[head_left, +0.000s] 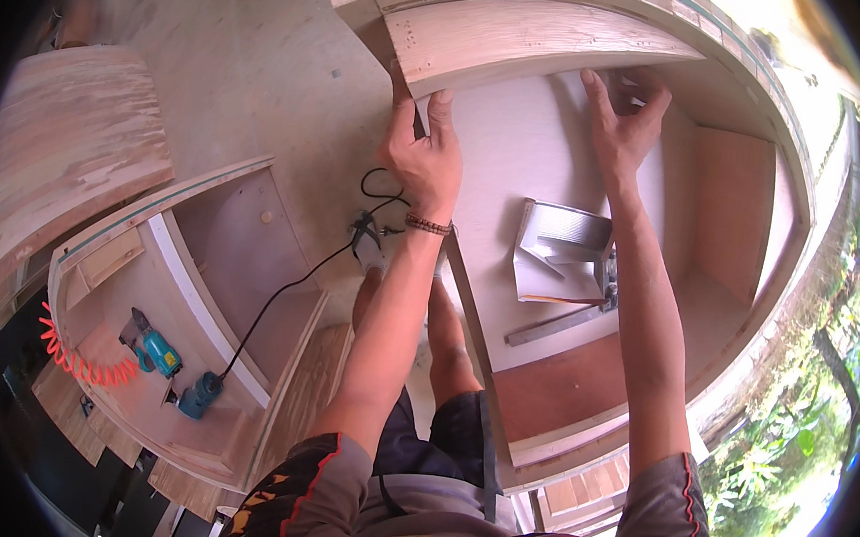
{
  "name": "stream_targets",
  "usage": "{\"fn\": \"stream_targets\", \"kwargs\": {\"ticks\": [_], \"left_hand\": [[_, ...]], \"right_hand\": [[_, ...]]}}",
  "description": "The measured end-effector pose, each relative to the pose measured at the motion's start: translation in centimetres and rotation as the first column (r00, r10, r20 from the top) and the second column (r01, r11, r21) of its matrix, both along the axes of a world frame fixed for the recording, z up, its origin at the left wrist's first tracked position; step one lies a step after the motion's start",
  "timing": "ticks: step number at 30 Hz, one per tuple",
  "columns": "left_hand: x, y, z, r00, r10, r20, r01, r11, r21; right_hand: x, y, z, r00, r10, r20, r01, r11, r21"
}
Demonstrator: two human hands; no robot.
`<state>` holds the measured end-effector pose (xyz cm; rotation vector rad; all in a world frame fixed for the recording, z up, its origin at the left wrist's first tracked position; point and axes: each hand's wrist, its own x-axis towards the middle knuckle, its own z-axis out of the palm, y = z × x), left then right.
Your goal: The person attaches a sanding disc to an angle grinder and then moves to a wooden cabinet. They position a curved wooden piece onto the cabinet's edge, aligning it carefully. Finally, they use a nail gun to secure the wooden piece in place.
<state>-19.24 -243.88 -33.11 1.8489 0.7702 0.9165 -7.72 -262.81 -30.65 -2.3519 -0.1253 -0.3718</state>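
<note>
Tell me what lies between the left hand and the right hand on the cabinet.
In the head view, only the bare pale back panel lies between the left hand and the right hand, under the lower edge of the wooden board that the left hand grips.

Bright daylight from right – upper-right glare, strong fisheye bend, dark vignetted rim, focus sharp

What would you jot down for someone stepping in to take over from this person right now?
Left hand: grip on the lower left end of the plywood board, fingers wrapped over its edge.
Right hand: fingers spread against the white panel just under the board's right part.
The board lies across the top of the open cabinet, held in place, with no fastening visible.
An open box lies on the white panel.
Two teal power tools and an orange coiled hose sit in the second cabinet to the left.
</note>
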Motion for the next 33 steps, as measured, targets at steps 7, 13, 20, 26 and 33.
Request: {"fn": "stream_targets", "kwargs": {"ticks": [7,13,20,26,33], "left_hand": [[-0.1,0.1,0.1,0.999,-0.017,-0.032,0.017,1.000,-0.009],[-0.1,0.0,0.4,1.000,-0.010,0.006,0.011,0.999,-0.049],[-0.1,0.2,0.0,1.000,-0.023,0.010,0.023,0.999,-0.030],[-0.1,0.3,-0.1,1.000,0.006,-0.005,-0.006,1.000,-0.014],[0.1,0.0,0.4,0.999,0.015,0.040,-0.012,0.996,-0.085]], "right_hand": [[-0.3,0.0,-0.1,0.970,0.009,0.244,-0.007,1.000,-0.006],[1.0,1.3,3.8,0.742,0.294,0.603,-0.086,0.933,-0.349],[3.3,0.6,6.5,0.689,0.435,0.580,-0.084,0.843,-0.532],[4.6,1.6,9.1,0.630,0.472,0.617,-0.174,0.860,-0.480],[4.2,2.9,13.6,0.737,0.538,0.408,-0.084,0.672,-0.736]]}}
